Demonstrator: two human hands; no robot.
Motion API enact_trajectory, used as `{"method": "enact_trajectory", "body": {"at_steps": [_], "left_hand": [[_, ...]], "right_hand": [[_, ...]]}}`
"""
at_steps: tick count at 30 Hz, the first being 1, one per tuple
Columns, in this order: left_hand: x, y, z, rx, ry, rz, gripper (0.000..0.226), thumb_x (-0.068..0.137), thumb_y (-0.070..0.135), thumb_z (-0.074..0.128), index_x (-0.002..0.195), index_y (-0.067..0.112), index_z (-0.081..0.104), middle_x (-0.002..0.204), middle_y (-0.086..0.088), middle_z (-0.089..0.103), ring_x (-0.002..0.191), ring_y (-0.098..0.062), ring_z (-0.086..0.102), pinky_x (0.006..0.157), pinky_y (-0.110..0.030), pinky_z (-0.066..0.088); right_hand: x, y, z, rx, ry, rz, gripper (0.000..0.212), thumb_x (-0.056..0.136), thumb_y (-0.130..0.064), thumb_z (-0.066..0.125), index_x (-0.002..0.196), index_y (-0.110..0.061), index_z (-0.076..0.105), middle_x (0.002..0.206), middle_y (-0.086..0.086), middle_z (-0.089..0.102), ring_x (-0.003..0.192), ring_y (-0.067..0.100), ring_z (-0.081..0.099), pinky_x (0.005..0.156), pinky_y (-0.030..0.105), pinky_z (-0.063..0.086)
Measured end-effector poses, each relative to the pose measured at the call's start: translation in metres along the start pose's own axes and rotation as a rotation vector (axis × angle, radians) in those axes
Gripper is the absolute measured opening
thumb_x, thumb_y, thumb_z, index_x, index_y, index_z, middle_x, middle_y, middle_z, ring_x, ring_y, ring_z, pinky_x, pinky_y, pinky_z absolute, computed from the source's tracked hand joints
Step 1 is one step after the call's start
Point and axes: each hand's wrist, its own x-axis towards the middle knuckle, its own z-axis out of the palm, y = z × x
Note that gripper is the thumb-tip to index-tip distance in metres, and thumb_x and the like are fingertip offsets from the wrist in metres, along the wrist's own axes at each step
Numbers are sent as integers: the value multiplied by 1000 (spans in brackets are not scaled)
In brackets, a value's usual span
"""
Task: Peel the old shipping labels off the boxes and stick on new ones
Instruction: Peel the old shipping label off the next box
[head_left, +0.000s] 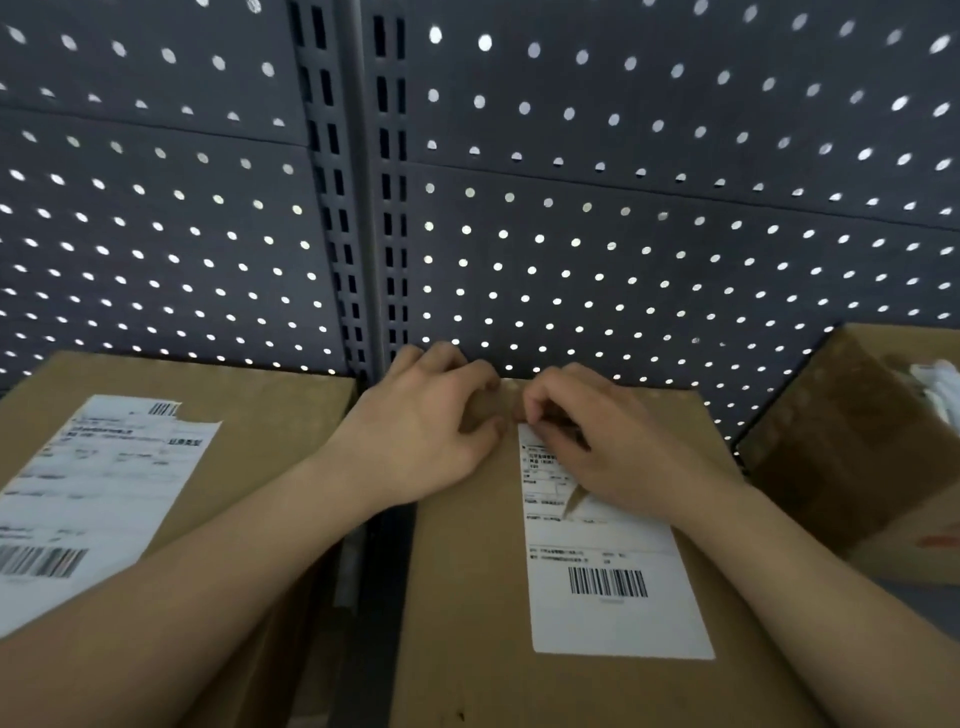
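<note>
A brown cardboard box (467, 597) stands in front of me with a white shipping label (613, 613) with a barcode stuck on its top. The label has a small tear near its middle. My left hand (421, 431) rests on the box's far edge with fingers curled, just left of the label's top corner. My right hand (608, 447) lies over the label's upper part, fingertips curled at its top left corner; whether they pinch the corner is hidden. A second box (270, 410) at the left carries a white label (98, 499) with torn top edge.
A dark pegboard wall (623, 234) with a slotted upright (363, 234) rises right behind the boxes. Another cardboard box (872, 447) sits at the right, with white material at its top. A dark gap separates the left and middle boxes.
</note>
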Motion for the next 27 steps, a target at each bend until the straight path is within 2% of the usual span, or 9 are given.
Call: {"method": "enact_trajectory", "body": {"at_steps": [6,10,14,16,19,22,27], "left_hand": [[3,-3,0,-56,-7,-10,43,84,60,50,121,39,55,120,14,47,117,-17,36,97,-44,45],[3,-2,-1,-47,-27,-10,44,85,59,51,124,38,55,122,13,47,120,-17,35,99,-46,44],[1,-1,-3,-32,-24,-13,47,84,60,49,125,39,55,123,15,47,120,-17,36,98,-45,45],[2,0,-3,-12,-25,-12,46,85,59,50,127,40,55,124,15,46,122,-16,36,98,-45,45],[1,1,-3,23,-18,4,48,86,58,50,130,39,55,125,14,47,123,-16,36,99,-39,44],[-1,2,-2,58,2,54,48,88,55,49,130,34,58,122,11,48,119,-17,36,98,-35,43],[-9,1,-2,71,-84,98,57,90,58,42,140,30,48,132,8,39,120,-16,30,105,-32,37]], "right_hand": [[-1,-1,-2,0,18,-2,21,94,-19,58,89,-35,46,89,-13,53,88,4,51,67,15,35],[-5,-7,-9,-105,24,4,12,96,-23,59,92,-31,52,98,-12,61,97,-13,41,71,-5,29],[-5,-9,-9,-121,43,-11,14,96,-25,60,89,-32,50,99,-11,62,97,-13,40,71,-6,27],[-4,-7,-7,-109,40,-13,15,96,-25,60,87,-31,49,96,-11,61,97,-9,43,71,-4,30],[0,-1,-2,-13,49,-48,20,94,-19,62,84,-30,48,88,-7,57,92,3,50,70,12,39],[1,2,2,-16,68,-78,16,91,-14,62,83,-24,52,81,-5,56,88,2,48,71,22,40],[1,2,3,-17,84,-86,16,91,-11,62,82,-20,52,77,-3,56,85,1,47,68,19,38]]}}
